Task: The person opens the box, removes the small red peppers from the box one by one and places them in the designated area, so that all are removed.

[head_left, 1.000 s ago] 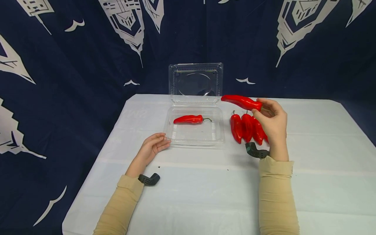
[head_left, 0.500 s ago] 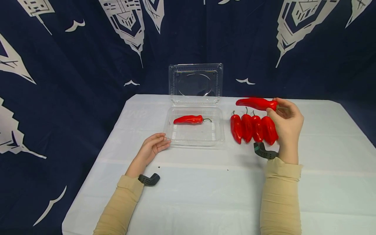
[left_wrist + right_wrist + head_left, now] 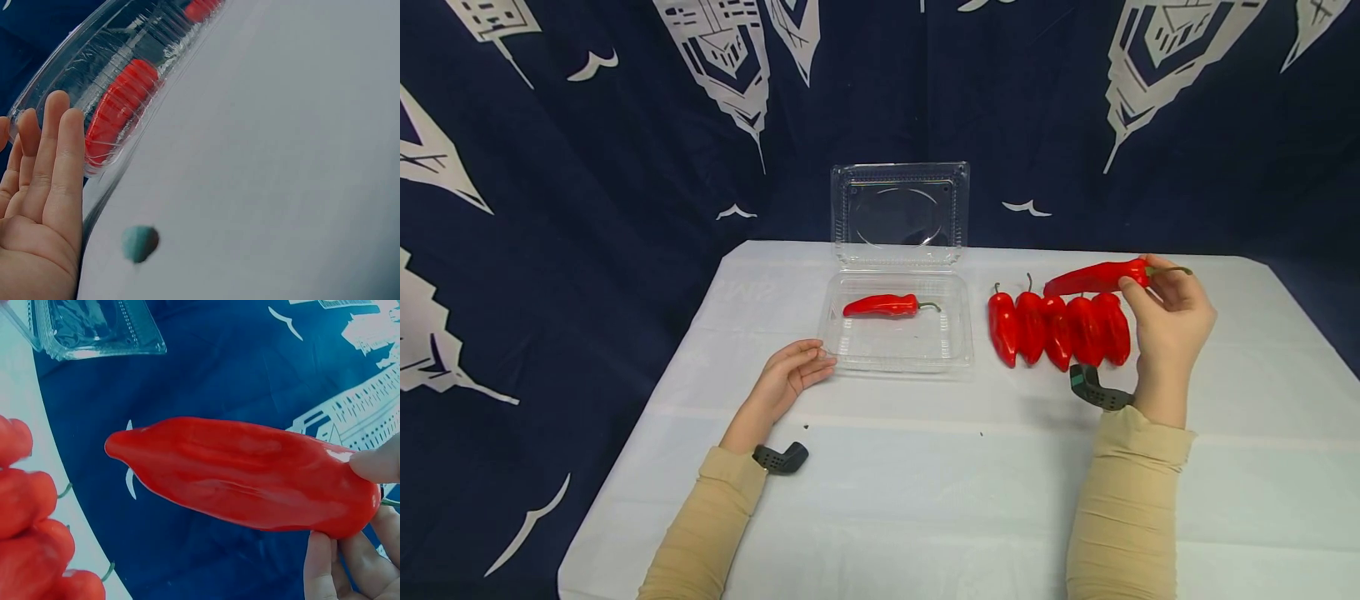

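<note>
My right hand (image 3: pixel 1172 321) pinches a long red pepper (image 3: pixel 1093 277) near its stem end, thumb on one side and fingers on the other. The pepper is held off the table, its tip pointing left. Below and left of it, several more red peppers (image 3: pixel 1030 327) lie side by side in a row, stems away from me. A clear plastic clamshell box (image 3: pixel 895 348) stands with its lid raised, and one red pepper (image 3: pixel 880 305) lies crosswise in it. At the box's near left corner is my left hand (image 3: pixel 790 375), fingers (image 3: pixel 69 150) fairly straight and touching or very close to the wall.
The white-covered table (image 3: pixel 925 500) carries everything. The box's upright lid (image 3: pixel 898 212) stands at the back edge, before a dark blue curtain (image 3: pixel 1037 108) with white prints. Small dark specks (image 3: pixel 807 427) lie on the cloth. Each wrist wears a black camera mount (image 3: pixel 781 458).
My right hand has moved rightward with the pepper, from beside the box to over the row's right end. More of the row now shows. The left hand and box have stayed put.
</note>
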A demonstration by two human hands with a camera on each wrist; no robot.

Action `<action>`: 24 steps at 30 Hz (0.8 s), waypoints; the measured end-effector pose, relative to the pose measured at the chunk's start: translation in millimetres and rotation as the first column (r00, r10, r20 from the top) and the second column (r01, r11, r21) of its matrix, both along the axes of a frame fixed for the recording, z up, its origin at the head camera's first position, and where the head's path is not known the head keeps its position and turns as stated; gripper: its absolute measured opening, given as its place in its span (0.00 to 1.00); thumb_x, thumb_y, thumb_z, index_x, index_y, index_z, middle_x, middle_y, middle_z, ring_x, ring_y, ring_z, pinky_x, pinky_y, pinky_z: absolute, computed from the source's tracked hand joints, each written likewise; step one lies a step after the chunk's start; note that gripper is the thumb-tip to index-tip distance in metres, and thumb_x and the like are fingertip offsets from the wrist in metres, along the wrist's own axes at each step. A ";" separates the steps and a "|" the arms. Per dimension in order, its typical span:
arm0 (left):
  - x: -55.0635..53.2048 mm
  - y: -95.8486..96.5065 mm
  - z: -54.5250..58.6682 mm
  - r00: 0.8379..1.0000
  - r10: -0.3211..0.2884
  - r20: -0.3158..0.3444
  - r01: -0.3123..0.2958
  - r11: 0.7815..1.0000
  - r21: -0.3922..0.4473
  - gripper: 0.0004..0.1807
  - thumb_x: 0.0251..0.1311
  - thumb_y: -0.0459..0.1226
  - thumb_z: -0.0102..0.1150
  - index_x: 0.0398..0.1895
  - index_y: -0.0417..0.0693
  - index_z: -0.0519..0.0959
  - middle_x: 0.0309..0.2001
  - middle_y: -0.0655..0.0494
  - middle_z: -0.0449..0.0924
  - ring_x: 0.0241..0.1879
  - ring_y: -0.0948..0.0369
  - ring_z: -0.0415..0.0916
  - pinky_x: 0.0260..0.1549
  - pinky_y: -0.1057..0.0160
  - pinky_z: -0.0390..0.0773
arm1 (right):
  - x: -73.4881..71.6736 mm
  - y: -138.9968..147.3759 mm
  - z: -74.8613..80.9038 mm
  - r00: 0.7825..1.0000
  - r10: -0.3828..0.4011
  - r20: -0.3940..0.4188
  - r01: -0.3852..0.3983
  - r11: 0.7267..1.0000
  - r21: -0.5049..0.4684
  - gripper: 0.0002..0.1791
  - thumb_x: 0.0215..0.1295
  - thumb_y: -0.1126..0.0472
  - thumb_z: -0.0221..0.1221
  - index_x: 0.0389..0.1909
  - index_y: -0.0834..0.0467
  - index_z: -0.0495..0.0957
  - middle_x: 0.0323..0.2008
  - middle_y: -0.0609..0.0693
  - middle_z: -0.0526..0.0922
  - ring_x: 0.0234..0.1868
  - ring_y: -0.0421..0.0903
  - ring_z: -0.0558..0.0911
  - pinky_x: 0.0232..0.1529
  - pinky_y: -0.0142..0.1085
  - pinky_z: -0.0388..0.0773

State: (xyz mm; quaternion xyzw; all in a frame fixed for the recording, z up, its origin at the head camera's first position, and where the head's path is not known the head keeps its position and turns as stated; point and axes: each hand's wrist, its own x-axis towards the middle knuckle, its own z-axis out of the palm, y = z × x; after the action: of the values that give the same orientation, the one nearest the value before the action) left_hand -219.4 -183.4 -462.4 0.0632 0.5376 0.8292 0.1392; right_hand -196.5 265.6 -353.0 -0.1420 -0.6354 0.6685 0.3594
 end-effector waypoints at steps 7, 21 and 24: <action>0.2 -0.1 0.6 1.000 -0.001 0.005 0.001 1.000 0.017 0.15 0.69 0.26 0.38 0.54 0.23 0.60 0.35 0.53 0.79 0.40 0.58 0.81 0.47 0.59 0.80 | 1.6 8.5 -2.9 0.998 -0.045 -0.034 0.043 0.997 -0.066 0.19 0.49 0.65 0.70 0.45 0.58 0.82 0.45 0.51 0.81 0.50 0.45 0.78 0.57 0.32 0.72; -0.3 -0.3 -0.1 1.000 0.003 0.007 -0.003 1.000 0.016 0.11 0.69 0.26 0.39 0.51 0.28 0.64 0.35 0.53 0.80 0.40 0.58 0.81 0.46 0.59 0.80 | 5.9 24.1 -7.9 0.988 -0.145 -0.052 0.139 0.983 -0.117 0.18 0.50 0.66 0.70 0.44 0.57 0.83 0.45 0.50 0.82 0.51 0.44 0.77 0.55 0.31 0.74; -0.4 -0.2 0.1 1.000 0.001 0.005 -0.002 1.000 0.017 0.11 0.69 0.26 0.39 0.51 0.28 0.64 0.34 0.53 0.80 0.40 0.58 0.81 0.46 0.59 0.80 | 6.5 27.1 -9.1 0.985 -0.158 -0.069 0.148 0.980 -0.130 0.18 0.50 0.67 0.69 0.45 0.57 0.83 0.47 0.50 0.82 0.51 0.45 0.77 0.57 0.31 0.72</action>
State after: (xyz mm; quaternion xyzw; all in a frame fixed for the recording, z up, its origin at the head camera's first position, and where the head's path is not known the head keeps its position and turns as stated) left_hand -219.8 -183.6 -462.3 0.0618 0.5304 0.8339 0.1394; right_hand -190.0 292.7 -362.1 -0.1861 -0.5651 0.6821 0.4251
